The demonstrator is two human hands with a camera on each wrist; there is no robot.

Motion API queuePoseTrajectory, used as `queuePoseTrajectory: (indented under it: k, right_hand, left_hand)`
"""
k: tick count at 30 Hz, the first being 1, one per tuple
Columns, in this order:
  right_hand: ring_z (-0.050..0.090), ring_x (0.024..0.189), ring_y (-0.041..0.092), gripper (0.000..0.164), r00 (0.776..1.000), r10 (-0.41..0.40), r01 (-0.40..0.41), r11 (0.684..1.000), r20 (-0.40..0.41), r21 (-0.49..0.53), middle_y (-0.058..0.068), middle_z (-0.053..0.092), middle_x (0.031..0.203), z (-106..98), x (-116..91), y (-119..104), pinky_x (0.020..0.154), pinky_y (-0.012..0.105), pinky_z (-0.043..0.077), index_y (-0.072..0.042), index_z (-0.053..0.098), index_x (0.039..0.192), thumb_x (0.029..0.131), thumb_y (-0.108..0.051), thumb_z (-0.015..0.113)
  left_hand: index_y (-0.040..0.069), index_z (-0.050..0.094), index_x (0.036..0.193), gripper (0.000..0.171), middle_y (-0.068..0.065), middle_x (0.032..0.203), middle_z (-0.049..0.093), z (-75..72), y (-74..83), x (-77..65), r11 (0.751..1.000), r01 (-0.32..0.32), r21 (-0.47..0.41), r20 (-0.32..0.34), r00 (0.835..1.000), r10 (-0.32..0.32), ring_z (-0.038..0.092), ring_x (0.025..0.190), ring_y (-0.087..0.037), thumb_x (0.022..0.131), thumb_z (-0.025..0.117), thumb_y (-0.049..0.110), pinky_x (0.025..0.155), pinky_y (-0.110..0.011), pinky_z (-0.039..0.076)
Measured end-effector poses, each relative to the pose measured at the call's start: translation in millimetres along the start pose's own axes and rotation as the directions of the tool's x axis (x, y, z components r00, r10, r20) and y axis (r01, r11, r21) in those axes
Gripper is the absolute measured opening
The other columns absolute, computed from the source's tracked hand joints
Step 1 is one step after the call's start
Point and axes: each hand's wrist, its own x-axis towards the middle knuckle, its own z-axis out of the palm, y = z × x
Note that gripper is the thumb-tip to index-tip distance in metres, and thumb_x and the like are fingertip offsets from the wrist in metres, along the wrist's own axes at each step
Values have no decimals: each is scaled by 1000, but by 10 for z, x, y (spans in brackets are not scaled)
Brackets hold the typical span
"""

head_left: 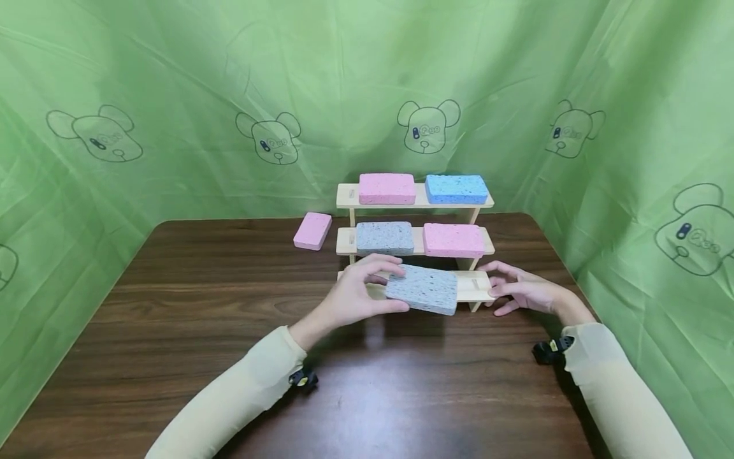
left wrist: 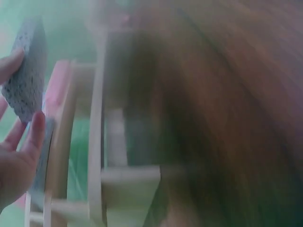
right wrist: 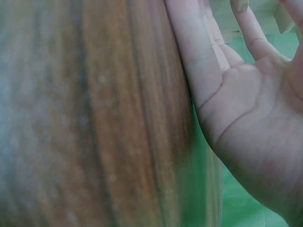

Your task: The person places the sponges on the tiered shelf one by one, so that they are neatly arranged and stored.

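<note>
A grey-blue speckled sponge (head_left: 423, 290) is pinched between the thumb and fingers of my left hand (head_left: 358, 290). It is slightly tilted and overlaps the bottom shelf of a three-tier wooden rack (head_left: 474, 287) in the head view. In the left wrist view the same sponge (left wrist: 27, 71) stands at the upper left, held by its edges. At the rack's lower right end, my right hand (head_left: 527, 293) grips the end of the bottom shelf with thumb and fingers. The right wrist view shows its palm (right wrist: 251, 109), with a fingertip at a wooden edge.
On the top shelf sit a pink sponge (head_left: 387, 189) and a blue sponge (head_left: 455, 189). The middle shelf bears a grey sponge (head_left: 384, 238) and another pink sponge (head_left: 453, 240). A smaller-looking pink sponge (head_left: 313, 231) lies on the brown table (head_left: 229, 287), left of the rack. Green curtain (head_left: 355, 76) surrounds the table.
</note>
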Motion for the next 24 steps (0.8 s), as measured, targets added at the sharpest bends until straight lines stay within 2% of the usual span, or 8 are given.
queuePoseTrajectory:
  k: [3, 6, 9, 13, 17, 20, 24]
  right_hand:
    - [64, 107, 34, 46, 1000, -11, 11, 1000, 17, 4, 16, 58, 125, -13, -4, 5, 86, 56, 57, -20, 37, 144, 104, 1, 44]
    - [64, 108, 33, 47, 1000, -12, 12, 1000, 25, 8, 15, 59, 125, -29, 4, 26, 87, 56, 56, -19, 36, 145, 104, 2, 43]
    - [63, 107, 33, 47, 1000, -7, 7, 1000, 20, 7, 16, 59, 125, -40, 21, 43, 88, 57, 56, -18, 35, 146, 104, 3, 43]
    - [63, 107, 32, 46, 1000, -7, 7, 1000, 20, 5, 15, 60, 124, -39, 14, 40, 88, 57, 56, -19, 37, 145, 104, 2, 43]
    - [63, 107, 32, 46, 1000, -13, 13, 1000, 29, 15, 14, 60, 124, -33, 4, 24, 88, 57, 56, -22, 39, 144, 105, 1, 43]
    - [63, 107, 31, 46, 1000, -14, 13, 1000, 28, 19, 14, 61, 124, -26, 3, 16, 88, 56, 56, -23, 40, 144, 105, 1, 42]
    - [63, 106, 32, 45, 1000, -10, 9, 1000, 25, 12, 14, 61, 123, -16, -1, 7, 88, 56, 56, -23, 40, 144, 105, 0, 43]
  left_hand:
    - [14, 73, 111, 44, -5, 133, 61, 174, -16, 67, 999, 45, -6, -3, 999, -45, 61, 115, -18, 73, 94, 21, 89, -35, 57]
    - [12, 73, 107, 40, -8, 134, 58, 336, -40, 115, 993, 110, -48, -9, 994, -110, 65, 107, -24, 73, 94, 19, 86, -35, 59]
    - [10, 73, 105, 40, -9, 134, 57, 458, -72, 157, 988, 145, -56, -21, 989, -147, 67, 102, -25, 73, 94, 15, 85, -31, 59]
    - [10, 72, 102, 39, -8, 130, 59, 567, -93, 229, 991, 137, 0, -48, 989, -137, 65, 103, -17, 71, 95, 15, 87, -29, 57]
    - [13, 72, 99, 39, -1, 124, 59, 627, -115, 282, 991, 121, 60, -65, 991, -117, 62, 97, -11, 70, 96, 20, 83, -31, 59]
    - [16, 71, 98, 39, 4, 121, 58, 658, -139, 299, 987, 127, 95, -67, 990, -121, 62, 90, -9, 69, 96, 24, 78, -27, 59]
    - [16, 71, 97, 38, 4, 121, 58, 691, -164, 310, 984, 150, 100, -65, 987, -144, 63, 88, -11, 69, 96, 23, 76, -23, 58]
